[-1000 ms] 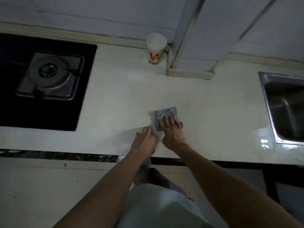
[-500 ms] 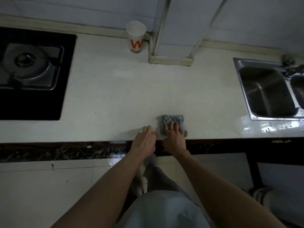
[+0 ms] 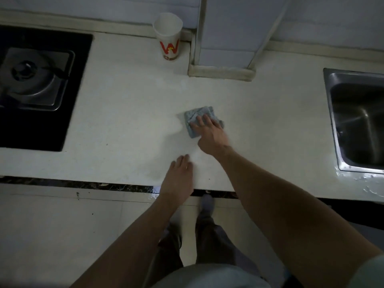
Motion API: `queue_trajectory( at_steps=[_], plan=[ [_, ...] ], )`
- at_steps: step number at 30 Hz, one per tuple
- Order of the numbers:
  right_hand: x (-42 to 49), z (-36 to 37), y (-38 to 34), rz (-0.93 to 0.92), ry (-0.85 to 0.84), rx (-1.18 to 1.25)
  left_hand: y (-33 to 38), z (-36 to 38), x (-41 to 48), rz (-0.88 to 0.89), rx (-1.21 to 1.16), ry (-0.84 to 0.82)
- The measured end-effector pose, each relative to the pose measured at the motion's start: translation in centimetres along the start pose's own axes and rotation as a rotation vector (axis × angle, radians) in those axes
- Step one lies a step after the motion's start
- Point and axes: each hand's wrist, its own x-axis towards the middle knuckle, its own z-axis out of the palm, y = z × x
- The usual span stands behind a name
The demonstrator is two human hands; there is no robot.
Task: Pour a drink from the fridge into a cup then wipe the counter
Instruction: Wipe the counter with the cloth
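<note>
Fingers of right hand straight, pressing squarish folded cloth, left hand flat on counter, cup upright

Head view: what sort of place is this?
Most likely a home kitchen: a gas burner set in the white counter, a steel sink at the right, and a paper cup standing at the counter's back edge.

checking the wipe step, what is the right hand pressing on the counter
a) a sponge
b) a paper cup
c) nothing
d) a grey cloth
d, the right hand lies with straight fingers on the grey cloth, while the cup stands apart by the wall.
</note>
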Motion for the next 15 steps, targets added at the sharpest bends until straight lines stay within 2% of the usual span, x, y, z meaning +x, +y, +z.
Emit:
queue_trajectory(
  at_steps=[3,6,11,15],
  plan=[
    [1.6,-1.7,5.1,0.107,0.044,0.064,2.4,-0.3,1.8,0.034,0.057,0.011],
    [0.3,-2.9,11.7,0.233,0.079,0.070,4.8,-0.6,3.6,0.072,-0.001,0.026],
    [-7.0,-3.9,23.1,0.484,0.122,0.034,8.9,-1.7,6.3,0.156,-0.031,0.012],
    [-14.5,-2.4,25.8,0.669,0.198,0.018,11.1,-1.5,7.4,0.131,-0.077,-0.013]
  ],
)
